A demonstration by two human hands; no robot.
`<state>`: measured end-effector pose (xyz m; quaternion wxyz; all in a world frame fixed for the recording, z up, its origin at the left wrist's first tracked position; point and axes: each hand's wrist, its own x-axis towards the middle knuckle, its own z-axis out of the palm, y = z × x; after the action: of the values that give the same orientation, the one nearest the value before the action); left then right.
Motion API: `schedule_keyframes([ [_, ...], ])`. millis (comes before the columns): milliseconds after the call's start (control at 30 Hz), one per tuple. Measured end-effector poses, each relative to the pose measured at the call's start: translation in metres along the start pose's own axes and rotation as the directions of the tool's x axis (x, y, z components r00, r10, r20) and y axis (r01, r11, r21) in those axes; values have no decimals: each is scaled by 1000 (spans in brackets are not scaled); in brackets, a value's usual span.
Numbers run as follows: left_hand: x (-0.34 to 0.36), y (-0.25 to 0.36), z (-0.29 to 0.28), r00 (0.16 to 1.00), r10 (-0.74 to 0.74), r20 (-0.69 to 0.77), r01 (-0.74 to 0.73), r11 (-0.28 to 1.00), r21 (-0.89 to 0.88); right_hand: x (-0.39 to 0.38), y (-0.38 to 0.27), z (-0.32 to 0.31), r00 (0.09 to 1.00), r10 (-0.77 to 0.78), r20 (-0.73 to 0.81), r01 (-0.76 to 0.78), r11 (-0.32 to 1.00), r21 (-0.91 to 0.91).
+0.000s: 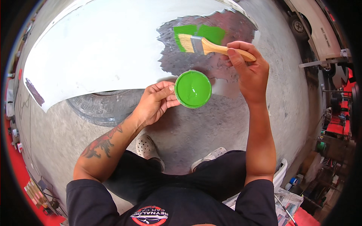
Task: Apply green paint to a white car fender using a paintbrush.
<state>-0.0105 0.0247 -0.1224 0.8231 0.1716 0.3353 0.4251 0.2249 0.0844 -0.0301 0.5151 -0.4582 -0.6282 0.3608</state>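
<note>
The left hand (154,103) grips the open green paint pot (193,89); the right hand (249,69) holds the brush (205,45). Tipping the pot could spill paint.

My left hand (154,103) holds green paint tub (193,89) at frame centre; right hand (247,67) grips brush (205,45), bristles on green patch (203,34) of bare metal, upper centre. White panel (102,49) upper left, tyre (105,107) below.
</note>
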Motion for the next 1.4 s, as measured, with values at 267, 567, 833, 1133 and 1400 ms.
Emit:
schedule_keyframes([
  [267,-1,3,-3,1000,-3,-7,4,1000,24,0,-10,-50,983,-46,-179,9,979,-203],
  [567,3,-1,-1,1000,-11,11,11,999,32,10,10,-12,992,-63,-114,64,998,9],
  [833,3,1,1,999,-13,-29,14,999,41,5,4,-60,955,-68,-288,40,994,-102],
  [1133,7,-2,3,1000,1,-4,0,999,35,9,23,-61,931,-155,-330,116,984,-135],
  [1400,0,0,-8,1000,3,-15,-3,999,42,-16,7,-67,991,-35,-126,23,995,-97],
])
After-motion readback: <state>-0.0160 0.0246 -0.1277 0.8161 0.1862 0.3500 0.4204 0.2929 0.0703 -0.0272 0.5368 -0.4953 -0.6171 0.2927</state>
